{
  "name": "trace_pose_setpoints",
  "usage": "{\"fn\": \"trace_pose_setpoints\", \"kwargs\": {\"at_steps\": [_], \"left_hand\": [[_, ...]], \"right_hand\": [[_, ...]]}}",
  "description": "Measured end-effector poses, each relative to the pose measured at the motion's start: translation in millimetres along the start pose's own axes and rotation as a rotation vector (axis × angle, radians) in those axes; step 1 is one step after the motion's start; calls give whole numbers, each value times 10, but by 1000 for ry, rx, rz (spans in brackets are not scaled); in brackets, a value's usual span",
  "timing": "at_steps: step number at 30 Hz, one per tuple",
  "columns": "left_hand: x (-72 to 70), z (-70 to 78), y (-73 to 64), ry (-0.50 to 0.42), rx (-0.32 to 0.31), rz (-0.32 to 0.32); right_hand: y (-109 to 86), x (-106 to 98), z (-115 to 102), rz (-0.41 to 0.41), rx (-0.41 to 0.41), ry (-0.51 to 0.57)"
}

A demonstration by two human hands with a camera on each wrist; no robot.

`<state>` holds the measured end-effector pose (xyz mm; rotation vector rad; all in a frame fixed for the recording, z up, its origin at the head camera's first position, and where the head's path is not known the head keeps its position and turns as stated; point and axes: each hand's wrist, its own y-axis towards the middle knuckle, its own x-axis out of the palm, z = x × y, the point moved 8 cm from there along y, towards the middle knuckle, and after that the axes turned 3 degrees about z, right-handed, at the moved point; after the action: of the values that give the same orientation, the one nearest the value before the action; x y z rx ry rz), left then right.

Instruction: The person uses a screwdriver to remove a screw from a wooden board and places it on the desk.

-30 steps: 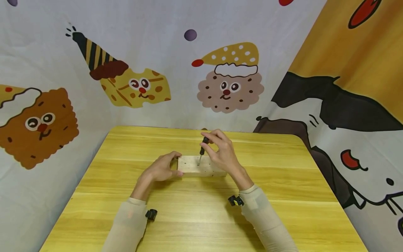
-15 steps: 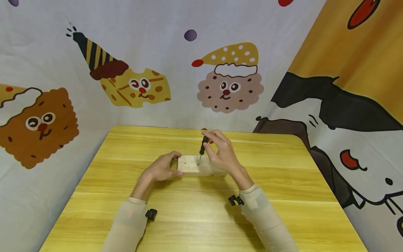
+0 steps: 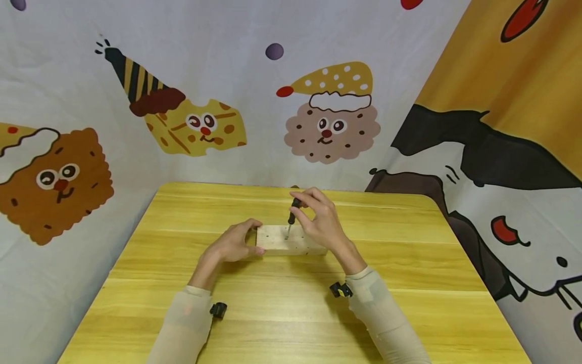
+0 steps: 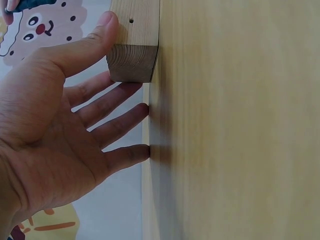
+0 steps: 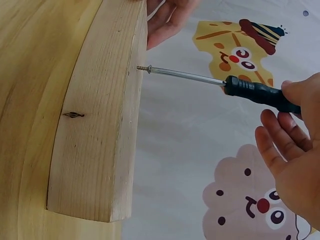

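Note:
A pale wooden block [image 3: 275,243] lies on the table, with small holes in its upper face. My left hand [image 3: 231,244] pinches its left end, thumb on the near side and fingers on the far side; the other fingertips [image 4: 142,150] reach down to the table in the left wrist view. My right hand [image 3: 324,222] holds a screwdriver [image 3: 292,212] by its black handle, thumb against fingers. The steel shaft stands slightly tilted over the block. In the right wrist view its tip meets the head of a screw [image 5: 143,68], which sticks partly out of the block.
The wood-grain table [image 3: 273,313] spreads around the block on all sides. Behind it hangs a white curtain [image 3: 218,65] printed with cartoon figures. Black camera mounts [image 3: 219,310] sit at both wrists. A dark knot [image 5: 74,115] marks the block's side.
My right thumb shifts a little to and fro on the screwdriver's handle. The left hand and the wooden block stay in place.

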<state>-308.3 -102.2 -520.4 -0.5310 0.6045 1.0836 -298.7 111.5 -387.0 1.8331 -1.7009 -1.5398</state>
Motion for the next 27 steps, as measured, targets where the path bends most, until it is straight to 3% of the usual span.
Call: {"fn": "trace_pose_setpoints", "kwargs": {"at_steps": [27], "left_hand": [[3, 5, 4, 2, 18, -3]], "right_hand": [[-8, 17, 25, -17, -3, 19]]}}
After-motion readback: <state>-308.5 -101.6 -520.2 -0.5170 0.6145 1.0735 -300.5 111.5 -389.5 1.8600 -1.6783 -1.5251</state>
